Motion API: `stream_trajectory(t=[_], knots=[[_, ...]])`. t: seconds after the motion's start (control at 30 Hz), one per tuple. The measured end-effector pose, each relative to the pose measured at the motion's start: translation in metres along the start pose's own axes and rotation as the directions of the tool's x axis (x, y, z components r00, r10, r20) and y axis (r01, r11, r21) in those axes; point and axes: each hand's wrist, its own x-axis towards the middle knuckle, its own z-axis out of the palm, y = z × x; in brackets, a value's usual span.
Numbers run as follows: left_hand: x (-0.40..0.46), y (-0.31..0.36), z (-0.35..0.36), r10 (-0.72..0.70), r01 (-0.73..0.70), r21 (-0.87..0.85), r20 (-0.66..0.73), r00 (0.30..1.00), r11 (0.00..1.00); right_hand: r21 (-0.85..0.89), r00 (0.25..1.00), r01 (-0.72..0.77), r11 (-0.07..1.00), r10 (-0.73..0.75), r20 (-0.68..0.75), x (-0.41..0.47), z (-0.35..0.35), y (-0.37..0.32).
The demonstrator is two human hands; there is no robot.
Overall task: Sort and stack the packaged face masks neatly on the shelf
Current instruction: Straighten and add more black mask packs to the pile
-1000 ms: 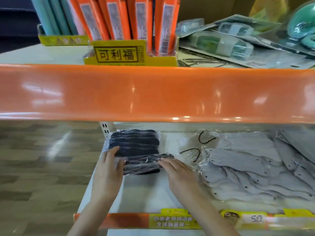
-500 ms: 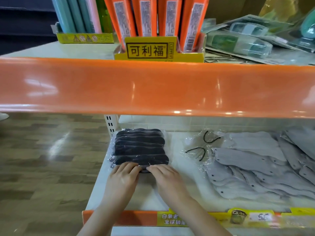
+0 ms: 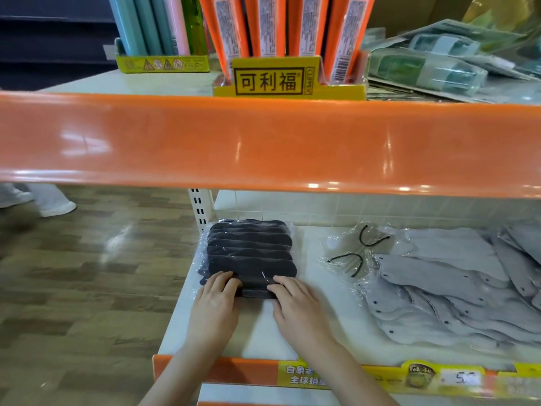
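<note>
Both hands lie flat, fingers straight, left hand (image 3: 215, 300) and right hand (image 3: 295, 303) pressing the near edge of the black mask pack (image 3: 248, 253) at the shelf (image 3: 316, 288) left end; grey masks (image 3: 450, 285) lie right.

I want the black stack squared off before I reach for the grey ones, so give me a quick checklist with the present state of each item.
1. Both hands on the black mask stack: ok, left hand and right hand press its near edge.
2. Stack sits at the shelf's left end: ok.
3. Black packs aligned: cannot tell; wrap edges look uneven.
4. Grey mask packs tidy: not ok, fanned out loosely.
5. Bare gap between the piles: ok.
</note>
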Motion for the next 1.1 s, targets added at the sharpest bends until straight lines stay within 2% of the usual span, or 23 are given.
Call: stream_trajectory(t=[0.17,0.33,0.63,0.83,0.97,1.1], knots=[[-0.001,-0.002,0.004,-0.017,0.017,0.051,0.014,1.000,0.999,-0.016,0.999,-0.018,1.000,0.017,-0.040,-0.001,0.001,-0.001],[-0.001,0.000,0.004,-0.098,0.087,0.145,0.068,0.993,0.985,-0.003,0.997,-0.002,1.000,0.002,-0.073,-0.001,0.003,-0.002],[0.001,0.001,0.004,-0.069,0.046,0.156,0.145,0.987,0.987,0.010,1.000,-0.003,1.000,0.003,0.012,-0.003,0.001,-0.002],[0.002,0.011,-0.002,-0.080,0.073,0.143,0.045,0.996,0.987,0.014,0.999,0.015,1.000,-0.016,0.045,-0.001,-0.002,0.000],[0.012,0.041,-0.005,-0.119,0.123,0.090,-0.050,0.992,0.988,0.081,0.999,-0.030,0.996,0.027,0.033,0.001,-0.018,-0.007],[0.026,0.081,-0.003,-0.055,0.059,0.033,-0.105,0.993,0.998,0.097,0.996,-0.082,0.992,0.084,-0.017,0.000,-0.045,0.007]])
